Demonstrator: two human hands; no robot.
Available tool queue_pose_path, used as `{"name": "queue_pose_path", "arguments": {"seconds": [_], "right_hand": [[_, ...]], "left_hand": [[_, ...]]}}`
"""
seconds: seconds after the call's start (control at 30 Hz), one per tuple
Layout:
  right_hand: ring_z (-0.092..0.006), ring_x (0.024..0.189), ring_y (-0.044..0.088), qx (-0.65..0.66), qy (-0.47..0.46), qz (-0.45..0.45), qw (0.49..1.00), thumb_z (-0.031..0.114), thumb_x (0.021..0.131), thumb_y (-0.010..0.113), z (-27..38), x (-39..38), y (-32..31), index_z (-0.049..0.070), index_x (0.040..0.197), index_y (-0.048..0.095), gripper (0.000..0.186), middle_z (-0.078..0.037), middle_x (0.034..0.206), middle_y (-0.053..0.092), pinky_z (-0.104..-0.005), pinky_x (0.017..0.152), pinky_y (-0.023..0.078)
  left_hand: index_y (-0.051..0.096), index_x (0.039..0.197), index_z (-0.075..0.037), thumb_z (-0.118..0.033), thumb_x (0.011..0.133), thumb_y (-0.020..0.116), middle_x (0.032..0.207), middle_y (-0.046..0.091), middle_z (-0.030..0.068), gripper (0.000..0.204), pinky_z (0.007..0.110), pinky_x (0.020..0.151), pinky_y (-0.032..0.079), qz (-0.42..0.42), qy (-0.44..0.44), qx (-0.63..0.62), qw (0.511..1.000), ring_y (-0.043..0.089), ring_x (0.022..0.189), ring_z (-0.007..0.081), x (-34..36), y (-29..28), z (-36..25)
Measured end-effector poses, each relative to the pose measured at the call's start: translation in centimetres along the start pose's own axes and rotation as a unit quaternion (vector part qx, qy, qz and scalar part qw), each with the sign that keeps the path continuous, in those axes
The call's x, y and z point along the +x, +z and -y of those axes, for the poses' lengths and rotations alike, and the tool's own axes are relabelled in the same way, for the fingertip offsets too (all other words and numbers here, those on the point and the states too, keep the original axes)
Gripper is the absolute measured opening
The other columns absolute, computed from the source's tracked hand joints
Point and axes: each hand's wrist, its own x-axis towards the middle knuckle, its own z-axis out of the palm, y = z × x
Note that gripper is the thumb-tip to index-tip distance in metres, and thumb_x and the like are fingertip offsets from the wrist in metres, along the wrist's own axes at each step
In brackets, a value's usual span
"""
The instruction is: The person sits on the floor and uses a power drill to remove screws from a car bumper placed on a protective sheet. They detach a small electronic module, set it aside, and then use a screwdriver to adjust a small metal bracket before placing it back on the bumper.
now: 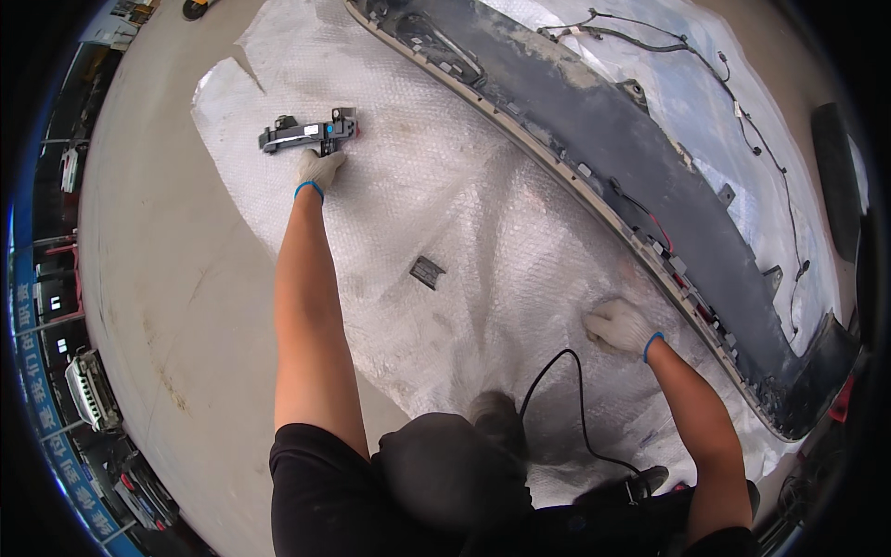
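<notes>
A long, skinny black wire [740, 110] curls from 1 o'clock to 3 o'clock. A dark, curved piece [832, 176] sits just before 3 o'clock. The gray floor [167, 241] spreads at 9 o'clock. Past it, between 8 and 9 o'clock, are a blue sign [46, 404] and a white car part [88, 392].

Open wrap [445, 200], bumper [599, 139] beside right hand [620, 327]

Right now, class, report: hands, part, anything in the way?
Left hand holding dark plastic part. Right hand beside long dark panel, grip unclear. Small black piece on bubble wrap between hands.
</notes>
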Motion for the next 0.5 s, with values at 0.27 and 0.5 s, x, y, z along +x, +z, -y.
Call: {"name": "queue_pose_path", "arguments": {"seconds": [0.27,0.5], "right_hand": [[-0.0155,0.053,0.056,0.005,-0.012,-0.024,1.000,0.042,0.096,0.057,-0.2,-0.3,0.5,0.002,0.075,0.067,0.047,-0.008,0.061,0.061,-0.0340,0.055,0.047],[-0.0284,0.080,0.068,-0.190,-0.196,-0.111,0.955,0.043,0.097,0.049,-4.3,-2.2,1.7,0.004,0.090,0.071,0.046,-0.013,0.084,0.071,-0.0430,0.078,0.053]], "left_hand": [[0.058,0.107,0.002,-0.024,0.082,0.067,0.083,0.059,0.0059,0.037,0.029,0.066,0.047,0.047,0.095,-0.369,0.923,0.055,0.070,0.0149,-10.5,-1.2,-1.3],[0.055,0.113,0.000,-0.015,0.087,0.073,0.097,0.063,0.0095,0.035,0.038,0.077,0.053,0.395,0.040,-0.649,0.649,0.064,0.083,0.0229,-38.8,3.4,-3.7]]}}
